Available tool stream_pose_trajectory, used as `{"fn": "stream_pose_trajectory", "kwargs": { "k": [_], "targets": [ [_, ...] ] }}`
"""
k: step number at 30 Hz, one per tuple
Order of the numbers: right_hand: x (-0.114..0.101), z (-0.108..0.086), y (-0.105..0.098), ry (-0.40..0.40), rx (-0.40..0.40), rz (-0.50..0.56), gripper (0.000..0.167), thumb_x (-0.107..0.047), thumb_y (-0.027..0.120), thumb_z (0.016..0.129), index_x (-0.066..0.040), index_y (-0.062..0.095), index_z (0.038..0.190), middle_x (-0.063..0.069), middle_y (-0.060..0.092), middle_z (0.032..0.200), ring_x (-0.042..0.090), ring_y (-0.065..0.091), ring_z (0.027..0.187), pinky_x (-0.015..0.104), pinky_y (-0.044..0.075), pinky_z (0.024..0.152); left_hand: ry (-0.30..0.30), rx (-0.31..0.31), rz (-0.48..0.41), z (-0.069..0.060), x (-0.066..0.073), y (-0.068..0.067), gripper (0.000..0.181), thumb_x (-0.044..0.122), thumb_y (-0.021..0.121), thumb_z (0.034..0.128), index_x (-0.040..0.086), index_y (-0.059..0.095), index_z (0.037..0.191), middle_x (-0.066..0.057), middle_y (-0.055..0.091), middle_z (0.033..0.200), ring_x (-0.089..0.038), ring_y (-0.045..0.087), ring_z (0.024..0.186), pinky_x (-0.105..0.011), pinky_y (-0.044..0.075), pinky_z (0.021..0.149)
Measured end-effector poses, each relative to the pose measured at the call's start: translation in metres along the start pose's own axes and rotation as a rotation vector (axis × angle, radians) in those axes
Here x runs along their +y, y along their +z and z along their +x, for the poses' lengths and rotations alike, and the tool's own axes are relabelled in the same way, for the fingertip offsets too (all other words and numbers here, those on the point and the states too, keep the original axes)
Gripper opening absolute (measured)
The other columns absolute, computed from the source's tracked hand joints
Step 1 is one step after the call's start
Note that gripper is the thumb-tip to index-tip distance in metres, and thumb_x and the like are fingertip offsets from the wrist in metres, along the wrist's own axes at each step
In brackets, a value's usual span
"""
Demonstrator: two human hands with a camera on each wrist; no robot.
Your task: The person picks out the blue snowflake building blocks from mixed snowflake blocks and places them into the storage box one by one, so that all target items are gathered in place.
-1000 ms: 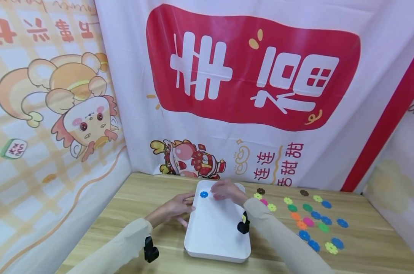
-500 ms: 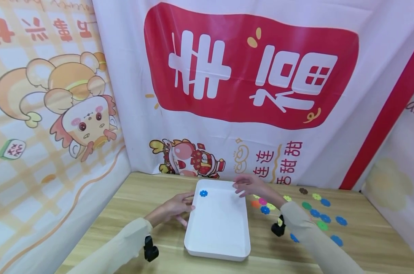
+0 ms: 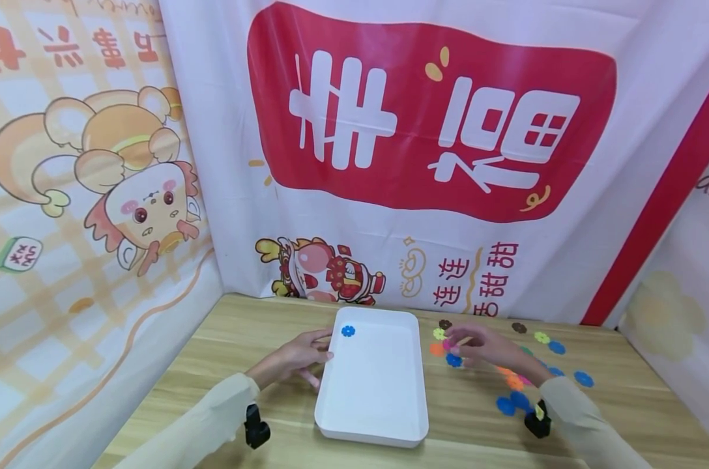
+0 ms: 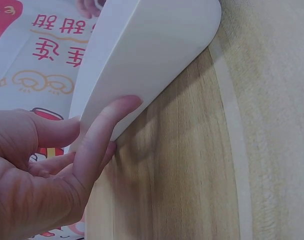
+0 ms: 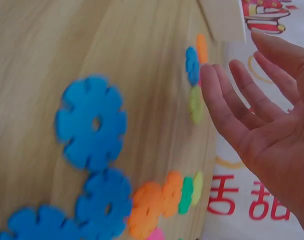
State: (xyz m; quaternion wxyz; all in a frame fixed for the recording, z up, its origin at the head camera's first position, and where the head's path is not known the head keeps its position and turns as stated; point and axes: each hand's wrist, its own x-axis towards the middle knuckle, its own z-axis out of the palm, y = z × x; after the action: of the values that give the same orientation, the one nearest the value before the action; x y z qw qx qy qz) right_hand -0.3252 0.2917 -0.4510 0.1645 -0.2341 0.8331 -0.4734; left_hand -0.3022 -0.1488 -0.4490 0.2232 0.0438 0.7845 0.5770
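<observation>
A shallow white tray [image 3: 372, 384] lies on the table, with one blue notched flower-shaped plastic disc [image 3: 348, 331] near its far left corner. My left hand [image 3: 298, 352] touches the tray's left side; in the left wrist view one extended finger rests against the outer wall and another fingertip meets the rim. To the right of the tray, my right hand [image 3: 488, 346] hovers over a small group of flower discs, fingers loosely bent with nothing visible between them. In that group are a blue disc [image 3: 453, 360], an orange disc [image 3: 436, 349] and a pink disc [image 3: 448, 343].
More flower discs spread rightward, including blue ones [image 5: 94, 122], orange ones [image 5: 146, 209] and a brown one [image 3: 519, 327]; my right arm covers some. Behind the wooden table [image 3: 260, 404] hangs a printed cloth [image 3: 431, 260], and another cloth [image 3: 114, 312] runs along the left.
My right hand has moved from above the tray, past its right rim, to the discs on the right. The left hand stays at the tray's side, and the blue disc inside has not moved.
</observation>
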Motion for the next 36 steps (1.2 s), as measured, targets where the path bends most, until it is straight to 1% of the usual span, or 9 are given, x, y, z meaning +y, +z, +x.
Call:
{"fn": "stream_pose_trajectory", "kwargs": {
  "k": [5,11,13,15,18,22,26,31,36],
  "targets": [
    [0.011,-0.012,-0.007,0.031,-0.012,-0.014,0.050,-0.011,0.066,0.103,0.003,0.051,0.148,0.031,0.059,0.138,0.038,0.063,0.119,0.048,0.068,0.084,0.010,0.001,0.003,0.001,-0.002,-0.001,0.069,0.002,0.063,0.1018,0.005,0.032,0.163,-0.029,0.044,0.158,-0.042,0.066,0.122,-0.041,0.068,0.059],
    [0.017,-0.013,-0.006,0.057,-0.013,-0.103,0.043,-0.010,0.070,0.099,0.000,0.060,0.139,0.022,0.065,0.118,0.027,0.065,0.098,0.036,0.066,0.075,0.004,0.003,0.003,0.002,-0.001,-0.001,0.069,0.002,0.063,0.1018,0.005,0.032,0.163,-0.029,0.044,0.158,-0.042,0.066,0.124,-0.042,0.068,0.061],
    [0.019,-0.011,-0.004,0.071,-0.022,-0.126,0.043,-0.011,0.072,0.098,-0.003,0.062,0.139,0.017,0.066,0.112,0.023,0.063,0.093,0.030,0.063,0.073,-0.001,0.001,0.002,0.001,-0.001,-0.001,0.069,0.002,0.063,0.1021,0.005,0.031,0.164,-0.029,0.043,0.159,-0.041,0.066,0.122,-0.043,0.069,0.062],
    [0.021,-0.008,-0.001,0.071,-0.032,-0.150,0.042,-0.011,0.072,0.098,-0.003,0.063,0.138,0.013,0.065,0.107,0.020,0.059,0.088,0.025,0.058,0.071,-0.005,-0.002,0.001,0.001,0.000,-0.001,0.069,0.002,0.062,0.1023,0.005,0.031,0.164,-0.029,0.043,0.159,-0.041,0.067,0.121,-0.044,0.069,0.063],
    [0.023,-0.006,0.003,0.068,-0.031,-0.175,0.039,-0.010,0.072,0.098,-0.003,0.065,0.136,0.010,0.062,0.100,0.019,0.053,0.083,0.022,0.049,0.066,-0.010,-0.006,0.003,0.000,0.000,0.000,0.069,0.003,0.062,0.1026,0.006,0.031,0.164,-0.029,0.042,0.159,-0.041,0.066,0.121,-0.045,0.069,0.064],
    [0.022,-0.005,0.008,0.079,0.007,-0.165,0.034,-0.009,0.074,0.097,-0.004,0.065,0.130,0.009,0.059,0.092,0.019,0.050,0.079,0.021,0.044,0.063,-0.010,0.005,0.009,-0.001,0.000,0.000,0.069,0.004,0.063,0.1022,0.006,0.031,0.164,-0.029,0.043,0.159,-0.041,0.066,0.121,-0.045,0.069,0.064],
    [0.020,-0.005,0.013,0.092,0.051,-0.158,0.032,-0.005,0.075,0.095,-0.003,0.066,0.126,0.008,0.057,0.087,0.020,0.049,0.077,0.021,0.043,0.061,0.000,0.009,0.010,0.001,-0.003,0.000,0.069,0.004,0.063,0.1018,0.005,0.032,0.163,-0.029,0.044,0.158,-0.042,0.065,0.123,-0.045,0.069,0.064],
    [0.020,-0.004,0.016,0.118,0.091,-0.182,0.029,-0.004,0.077,0.094,-0.003,0.067,0.121,0.006,0.056,0.084,0.020,0.050,0.077,0.021,0.043,0.061,0.006,-0.002,-0.005,0.001,-0.005,0.001,0.068,0.004,0.063,0.1022,0.004,0.032,0.163,-0.029,0.043,0.159,-0.042,0.065,0.123,-0.045,0.069,0.064],
    [0.022,-0.003,0.015,0.124,0.115,-0.200,0.028,-0.005,0.078,0.093,-0.006,0.067,0.118,0.005,0.057,0.085,0.021,0.050,0.078,0.023,0.044,0.061,0.010,0.010,-0.006,0.001,-0.004,0.001,0.068,0.005,0.063,0.1025,0.004,0.033,0.163,-0.029,0.044,0.158,-0.039,0.068,0.118,-0.044,0.069,0.064]
  ]
}}
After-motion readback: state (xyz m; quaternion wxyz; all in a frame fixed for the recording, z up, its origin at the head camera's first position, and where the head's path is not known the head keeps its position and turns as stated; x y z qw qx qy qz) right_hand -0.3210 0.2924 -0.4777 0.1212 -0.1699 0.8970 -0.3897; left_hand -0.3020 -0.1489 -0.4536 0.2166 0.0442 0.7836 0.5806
